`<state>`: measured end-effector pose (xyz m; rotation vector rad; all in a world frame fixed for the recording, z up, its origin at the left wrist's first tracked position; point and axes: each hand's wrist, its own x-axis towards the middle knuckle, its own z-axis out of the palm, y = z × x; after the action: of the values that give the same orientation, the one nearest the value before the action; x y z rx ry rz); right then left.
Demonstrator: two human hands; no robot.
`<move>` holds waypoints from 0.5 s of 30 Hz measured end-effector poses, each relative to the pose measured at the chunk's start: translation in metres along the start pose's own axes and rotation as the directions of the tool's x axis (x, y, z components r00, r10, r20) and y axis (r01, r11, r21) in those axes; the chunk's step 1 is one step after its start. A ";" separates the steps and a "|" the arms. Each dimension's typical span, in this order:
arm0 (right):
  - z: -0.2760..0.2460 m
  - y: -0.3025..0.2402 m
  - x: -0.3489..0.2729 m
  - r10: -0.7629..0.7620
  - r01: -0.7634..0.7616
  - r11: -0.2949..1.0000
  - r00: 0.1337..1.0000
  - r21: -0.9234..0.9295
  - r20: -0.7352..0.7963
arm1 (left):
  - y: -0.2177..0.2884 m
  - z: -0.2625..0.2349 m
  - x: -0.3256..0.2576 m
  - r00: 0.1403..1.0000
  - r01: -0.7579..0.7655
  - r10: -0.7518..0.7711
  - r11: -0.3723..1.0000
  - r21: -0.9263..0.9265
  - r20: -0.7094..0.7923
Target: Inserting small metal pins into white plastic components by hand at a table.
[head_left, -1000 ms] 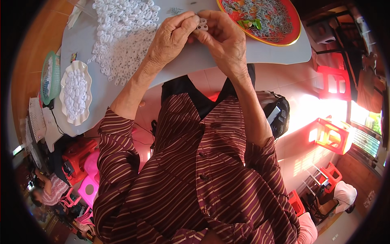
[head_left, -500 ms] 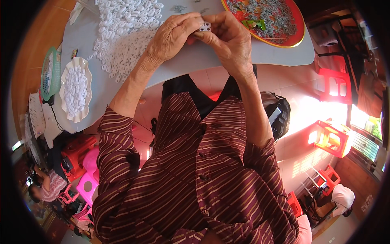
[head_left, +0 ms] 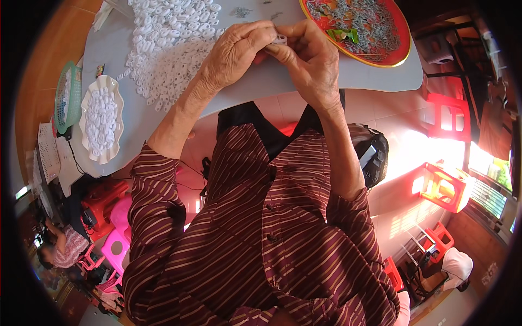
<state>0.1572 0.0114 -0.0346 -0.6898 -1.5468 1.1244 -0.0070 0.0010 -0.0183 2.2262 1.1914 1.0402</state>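
Over the near edge of the grey table my two hands meet, fingertips together. My right hand (head_left: 314, 65) is closed, its thumb and fingers pinching a small white plastic piece (head_left: 280, 39) with holes. Only a bit of that piece shows between the fingers. My left hand (head_left: 235, 54) is closed too, thumb and forefinger pressed together against the piece's left side; whatever they pinch is hidden. Left of my hands lies a big heap of white plastic pieces (head_left: 168, 60). On the right a red round tray (head_left: 405, 41) with a gold rim holds many small grey metal screws (head_left: 375, 27).
A white wavy-edged dish (head_left: 119, 108) of white oval pieces stands at the table's left, beside a green basket (head_left: 60, 100). Green leaves (head_left: 345, 36) lie in the tray. A few loose screws (head_left: 241, 12) lie beyond my hands. Red stools (head_left: 443, 187) stand on the floor at right.
The white piece has turned and is now mostly covered by my fingers; its holed face showed before. My hands have shifted slightly and stay together.
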 end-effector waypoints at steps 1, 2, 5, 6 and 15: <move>0.001 -0.001 0.001 -0.017 0.017 1.000 1.000 -0.017 0.000 | -0.004 -0.001 0.000 1.000 -0.017 0.017 1.000 -0.011 0.003; 0.001 -0.002 0.000 -0.033 0.033 0.999 0.999 -0.033 0.000 | -0.005 -0.001 -0.001 0.999 -0.033 0.033 0.999 -0.023 0.008; -0.001 -0.001 -0.002 -0.028 0.028 0.999 0.999 0.016 0.016 | -0.002 0.004 0.003 0.991 -0.111 0.105 0.992 -0.061 -0.088; -0.003 -0.002 -0.003 -0.024 0.023 1.000 1.000 0.018 0.017 | 0.001 0.002 0.003 0.991 -0.106 0.101 0.992 -0.063 -0.087; -0.001 -0.006 -0.001 0.048 -0.048 0.994 0.999 0.103 0.009 | 0.003 0.003 0.002 0.994 0.107 -0.109 0.973 -0.204 0.000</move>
<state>0.1588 0.0080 -0.0292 -0.6570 -1.4737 1.2344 -0.0025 0.0005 -0.0175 1.9793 1.1420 1.0799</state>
